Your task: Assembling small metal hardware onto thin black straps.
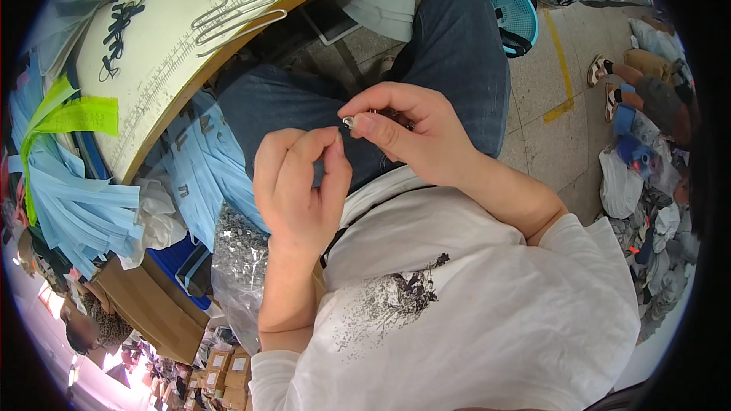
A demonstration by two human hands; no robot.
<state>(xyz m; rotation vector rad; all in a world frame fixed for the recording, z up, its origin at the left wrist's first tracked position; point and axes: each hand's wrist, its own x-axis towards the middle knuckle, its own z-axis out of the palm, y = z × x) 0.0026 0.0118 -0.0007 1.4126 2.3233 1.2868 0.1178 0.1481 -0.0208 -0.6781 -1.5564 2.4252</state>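
Up close, right hand [411, 133] fingers pinch small silvery metal clip [348, 121]; left hand [301, 183] fingers curled.

A pale worktable [152, 61] with a ruler strip along its edge crosses the upper left. On it lie a bent wire spring [228, 19] and a tangle of black cords [118, 34]. Light blue fabric strips [76, 205] hang in a stack beside a yellow-green tag [76, 116]. A clear plastic bag of small metal parts [240, 262] sits near brown cardboard boxes [152, 304]. A teal basket [514, 11] stands on the concrete floor [548, 68], which carries a yellow line [562, 61]. A heap of clothes [647, 198] fills the right side.
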